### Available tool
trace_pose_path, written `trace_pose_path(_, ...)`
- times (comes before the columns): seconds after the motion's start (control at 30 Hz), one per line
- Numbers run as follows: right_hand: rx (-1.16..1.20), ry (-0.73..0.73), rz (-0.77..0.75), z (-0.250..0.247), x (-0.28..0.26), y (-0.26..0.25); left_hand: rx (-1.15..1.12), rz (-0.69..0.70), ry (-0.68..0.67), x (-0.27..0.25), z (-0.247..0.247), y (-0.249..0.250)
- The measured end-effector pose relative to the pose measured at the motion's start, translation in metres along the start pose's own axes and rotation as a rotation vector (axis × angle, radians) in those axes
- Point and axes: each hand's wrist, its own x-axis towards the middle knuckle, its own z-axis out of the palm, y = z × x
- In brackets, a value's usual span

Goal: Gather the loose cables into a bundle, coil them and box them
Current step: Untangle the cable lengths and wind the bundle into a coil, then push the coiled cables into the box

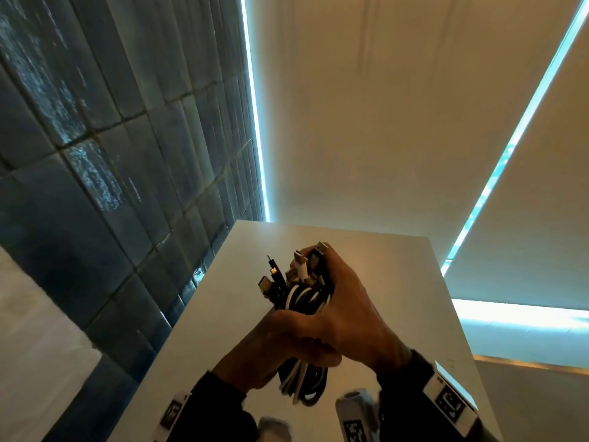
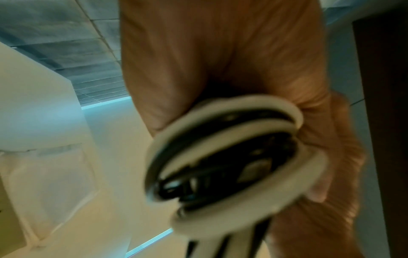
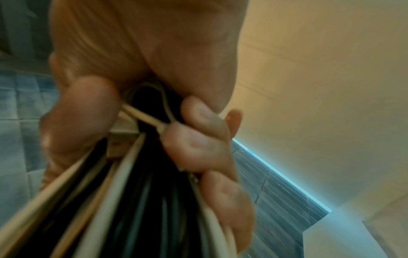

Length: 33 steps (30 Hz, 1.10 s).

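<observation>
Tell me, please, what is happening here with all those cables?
A person is holding a bundle of black and white cables in both hands above a white table. The right hand grips the upper part, where the plug ends stick out, and the left hand grips lower down, with the looped ends hanging below it. No box shows in these views.

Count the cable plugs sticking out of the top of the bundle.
5 at least: two black plugs at the left, one white and one dark by the right hand, one brassy in the middle. Others may be hidden.
</observation>
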Motion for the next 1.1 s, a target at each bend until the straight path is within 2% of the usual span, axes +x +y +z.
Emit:
trace_pose_path(0.1,0.002,0.004,-0.025,0.004,-0.002,0.001,0.201,-0.048,-0.084,0.011,0.006,-0.010)
trace_pose_path(0.17,0.039,0.029,-0.028,0.006,-0.005,0.006,0.292,-0.098,-0.024,0.015,0.010,-0.013)
trace_pose_path(0.23,0.072,0.060,-0.054,0.008,-0.009,0.014,0.228,-0.002,0.068,0.012,0.012,-0.013)
trace_pose_path(0.37,0.091,0.034,-0.019,0.012,-0.014,0.032,0.247,0.023,0.078,0.006,0.016,-0.025)
trace_pose_path(0.47,0.088,-0.088,0.082,0.009,-0.016,0.049,0.171,0.005,0.182,0.005,0.013,-0.042)
trace_pose_path(0.53,0.242,-0.153,0.104,0.003,-0.019,0.064,0.191,0.000,0.305,0.003,0.009,-0.054)
trace_pose_path(0.57,0.379,-0.124,0.125,0.000,-0.020,0.073,0.209,0.012,0.359,0.003,0.006,-0.060)
trace_pose_path(0.63,0.637,0.065,0.243,-0.003,-0.024,0.100,0.221,0.011,0.441,0.000,0.002,-0.067)
trace_pose_path(0.7,0.693,0.245,0.469,0.003,-0.030,0.137,0.184,-0.041,0.475,-0.003,-0.003,-0.073)
trace_pose_path(0.73,0.637,0.267,0.589,0.008,-0.035,0.159,0.168,-0.052,0.491,-0.003,-0.006,-0.078)
trace_pose_path(0.83,0.490,0.192,0.881,0.028,-0.046,0.218,0.161,-0.065,0.527,0.002,-0.022,-0.095)
trace_pose_path(0.9,0.494,0.223,1.031,0.039,-0.047,0.248,0.165,-0.117,0.527,0.007,-0.031,-0.104)
trace_pose_path(1.0,0.593,0.328,1.121,0.050,-0.035,0.276,0.196,-0.164,0.535,0.012,-0.043,-0.113)
trace_pose_path(1.1,0.667,0.412,1.080,0.062,-0.016,0.289,0.195,-0.174,0.525,0.013,-0.055,-0.125)
